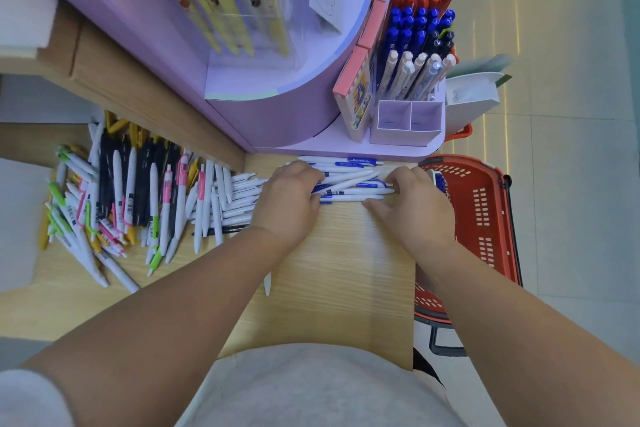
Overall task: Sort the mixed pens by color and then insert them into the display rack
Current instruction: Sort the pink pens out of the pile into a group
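Observation:
A bundle of white pens with blue clips lies across the wooden table, just in front of the lilac display rack. My left hand grips the bundle's left end, fingers curled over it. My right hand holds the right end, fingers curled on the pens and thumb flat on the table. A mixed pile of white, black, pink, green and yellow pens lies to the left. The rack's back compartments hold red, blue, black and white pens; its two front compartments stand empty.
A red shopping basket sits on the floor at the table's right edge. A pink boxed item leans beside the rack. A tall lilac stand with yellow packets rises behind. A lone white pen lies near my left forearm.

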Demonstrator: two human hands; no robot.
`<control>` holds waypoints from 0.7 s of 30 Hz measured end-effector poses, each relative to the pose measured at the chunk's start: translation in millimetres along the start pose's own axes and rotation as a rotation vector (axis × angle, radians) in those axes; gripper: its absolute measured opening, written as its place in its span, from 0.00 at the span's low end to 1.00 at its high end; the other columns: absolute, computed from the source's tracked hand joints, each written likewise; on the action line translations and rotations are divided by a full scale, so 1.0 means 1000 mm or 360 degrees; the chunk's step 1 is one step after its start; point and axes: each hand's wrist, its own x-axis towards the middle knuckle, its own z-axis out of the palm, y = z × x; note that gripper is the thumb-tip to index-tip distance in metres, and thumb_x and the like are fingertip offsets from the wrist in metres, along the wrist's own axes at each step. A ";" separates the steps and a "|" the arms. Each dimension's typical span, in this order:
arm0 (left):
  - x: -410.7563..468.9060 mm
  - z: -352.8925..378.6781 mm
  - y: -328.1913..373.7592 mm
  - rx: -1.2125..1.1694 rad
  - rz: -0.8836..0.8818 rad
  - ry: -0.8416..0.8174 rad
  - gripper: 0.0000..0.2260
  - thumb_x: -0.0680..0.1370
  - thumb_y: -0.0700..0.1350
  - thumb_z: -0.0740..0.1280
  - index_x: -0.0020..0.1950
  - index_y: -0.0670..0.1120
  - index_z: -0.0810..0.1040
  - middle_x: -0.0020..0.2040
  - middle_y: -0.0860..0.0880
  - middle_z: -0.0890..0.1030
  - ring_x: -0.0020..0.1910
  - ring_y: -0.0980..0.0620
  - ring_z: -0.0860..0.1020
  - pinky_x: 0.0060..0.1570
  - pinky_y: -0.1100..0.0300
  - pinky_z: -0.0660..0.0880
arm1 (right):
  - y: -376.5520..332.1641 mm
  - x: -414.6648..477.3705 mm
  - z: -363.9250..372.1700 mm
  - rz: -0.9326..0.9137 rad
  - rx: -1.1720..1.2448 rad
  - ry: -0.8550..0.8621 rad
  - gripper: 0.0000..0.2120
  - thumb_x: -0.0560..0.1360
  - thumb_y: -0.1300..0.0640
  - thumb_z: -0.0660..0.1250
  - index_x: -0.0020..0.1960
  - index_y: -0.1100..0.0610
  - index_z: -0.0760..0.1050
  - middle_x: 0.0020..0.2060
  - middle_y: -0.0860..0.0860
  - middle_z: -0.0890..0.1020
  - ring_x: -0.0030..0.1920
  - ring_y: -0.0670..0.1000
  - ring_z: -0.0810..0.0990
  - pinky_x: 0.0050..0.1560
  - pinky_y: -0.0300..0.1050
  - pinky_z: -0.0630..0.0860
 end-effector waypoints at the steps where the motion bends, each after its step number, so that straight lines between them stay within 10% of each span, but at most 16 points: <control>1: -0.002 -0.001 -0.001 -0.0001 0.0021 0.0013 0.11 0.71 0.35 0.72 0.53 0.41 0.82 0.49 0.42 0.80 0.48 0.39 0.78 0.50 0.46 0.77 | 0.002 -0.003 0.000 -0.0008 0.0007 0.0015 0.22 0.69 0.42 0.74 0.58 0.51 0.74 0.54 0.49 0.76 0.51 0.54 0.79 0.45 0.49 0.77; 12: -0.114 -0.031 -0.060 -0.0067 -0.0472 0.0283 0.06 0.73 0.37 0.74 0.48 0.43 0.82 0.43 0.47 0.79 0.45 0.46 0.77 0.46 0.52 0.76 | -0.027 -0.072 0.032 -0.0207 0.0221 -0.0279 0.11 0.73 0.45 0.71 0.50 0.50 0.76 0.44 0.45 0.79 0.46 0.49 0.78 0.46 0.46 0.75; 21: -0.172 -0.063 -0.123 0.0177 -0.0603 -0.0065 0.12 0.72 0.44 0.75 0.55 0.45 0.82 0.49 0.48 0.79 0.51 0.46 0.77 0.50 0.52 0.77 | -0.112 -0.086 0.081 -0.0067 0.0405 -0.0586 0.16 0.74 0.43 0.72 0.54 0.52 0.80 0.40 0.44 0.79 0.45 0.47 0.79 0.44 0.40 0.71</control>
